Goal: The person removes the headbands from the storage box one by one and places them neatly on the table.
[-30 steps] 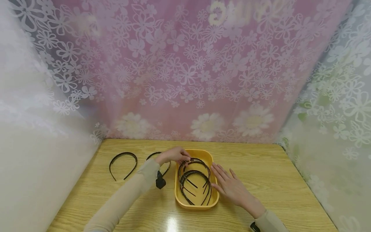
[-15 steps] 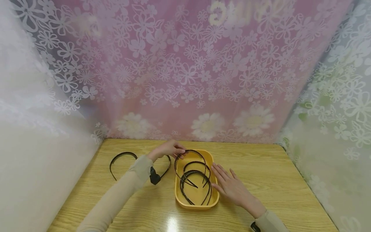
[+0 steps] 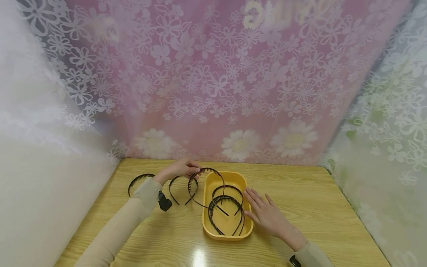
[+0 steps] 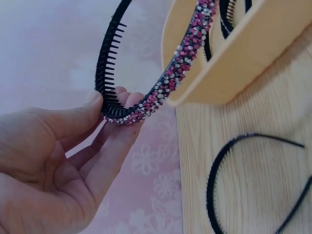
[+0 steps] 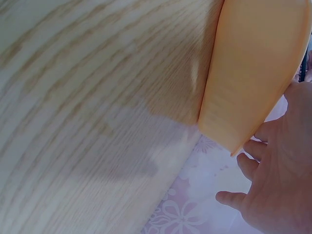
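Between thumb and fingers my left hand (image 3: pixel 182 169) pinches a toothed headband (image 4: pixel 168 80) near the top of its arch. Pink and clear rhinestones cover the headband's outer side, and black comb teeth line its inside. In the head view it overlaps the left rim of the yellow basket (image 3: pixel 207 233). Several dark headbands (image 3: pixel 225 197) lie inside the basket. My right hand (image 3: pixel 268 217) rests with straight fingers at the basket's right side, fingertips at the rim; the right wrist view shows it against the outer wall (image 5: pixel 253 73).
Left of the basket, one headband (image 3: pixel 171 191) lies on the wooden table (image 3: pixel 293 193). Farther left another headband (image 3: pixel 135 180) is partly covered by my left sleeve (image 3: pixel 123 222). Flower-patterned curtains (image 3: pixel 213 92) rise behind and beside the table.
My left hand has moved left and slightly up, drawing the rhinestone headband from the basket's upper part toward and over its left rim. My right hand stays at the basket's side.
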### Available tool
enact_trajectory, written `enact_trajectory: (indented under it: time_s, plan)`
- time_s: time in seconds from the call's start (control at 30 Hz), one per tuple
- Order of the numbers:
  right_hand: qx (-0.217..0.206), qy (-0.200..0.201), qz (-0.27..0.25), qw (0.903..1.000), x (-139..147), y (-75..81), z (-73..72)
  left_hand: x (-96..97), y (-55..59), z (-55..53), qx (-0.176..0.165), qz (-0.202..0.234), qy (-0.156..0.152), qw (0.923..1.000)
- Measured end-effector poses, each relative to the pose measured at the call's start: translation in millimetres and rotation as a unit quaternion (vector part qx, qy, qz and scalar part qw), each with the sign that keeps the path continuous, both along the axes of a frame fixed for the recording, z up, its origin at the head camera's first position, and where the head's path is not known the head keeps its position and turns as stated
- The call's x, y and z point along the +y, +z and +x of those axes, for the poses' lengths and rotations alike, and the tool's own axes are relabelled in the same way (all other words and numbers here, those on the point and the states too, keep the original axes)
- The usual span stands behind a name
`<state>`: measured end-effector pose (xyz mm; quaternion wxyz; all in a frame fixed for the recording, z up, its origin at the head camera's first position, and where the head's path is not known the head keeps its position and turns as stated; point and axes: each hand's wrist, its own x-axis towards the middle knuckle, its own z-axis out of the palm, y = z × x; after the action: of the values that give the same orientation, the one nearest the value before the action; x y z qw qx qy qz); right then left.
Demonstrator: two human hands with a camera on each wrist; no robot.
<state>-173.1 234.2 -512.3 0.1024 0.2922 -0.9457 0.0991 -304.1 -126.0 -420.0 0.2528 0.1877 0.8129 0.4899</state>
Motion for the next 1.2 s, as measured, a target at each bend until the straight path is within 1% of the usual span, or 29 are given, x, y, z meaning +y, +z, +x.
enact_trajectory:
  time_s: [0.17,0.27,0.33,0.47,0.57,0.63,0.83,0.97,1.1,1.2]
  plan:
    - [0.015,0.002,0.008,0.9999,2.4,-7.7,-3.7,-15.7,1.7,3.7,0.006,-0.010,0.007,0.9999]
    - [0.018,0.000,0.014,0.9997,4.0,-11.4,-6.0,-25.7,1.6,6.0,0.004,-0.017,0.013,0.9998]
    - [0.015,0.001,0.006,0.9999,4.3,-11.9,-6.5,-33.4,0.8,7.2,0.009,-0.024,0.015,0.9996]
    - [0.005,0.001,0.007,1.0000,4.5,-12.4,-7.2,-50.7,-3.8,8.2,0.017,-0.029,0.022,0.9992]
    - [0.003,0.001,0.010,0.9999,4.1,-12.4,-7.2,-64.3,-7.3,9.2,0.013,-0.025,0.028,0.9992]
    - [0.005,0.000,0.009,0.9999,3.6,-12.0,-7.0,-73.1,-9.3,9.9,0.011,-0.025,0.030,0.9992]
    - [0.020,0.005,0.003,0.9998,3.8,-12.2,-6.7,-95.5,-10.3,14.1,0.011,-0.042,0.056,0.9975]
    - [0.015,0.000,0.010,0.9998,4.3,-12.1,-6.9,-107.3,-11.5,15.6,0.004,-0.040,0.074,0.9964]
    - [0.001,-0.004,0.019,0.9998,4.5,-12.3,-7.4,-117.2,-11.5,19.0,0.004,-0.044,0.077,0.9960]
    - [-0.013,-0.009,0.024,0.9996,4.0,-10.4,-7.2,-123.8,-10.7,24.2,0.007,-0.049,0.074,0.9961]
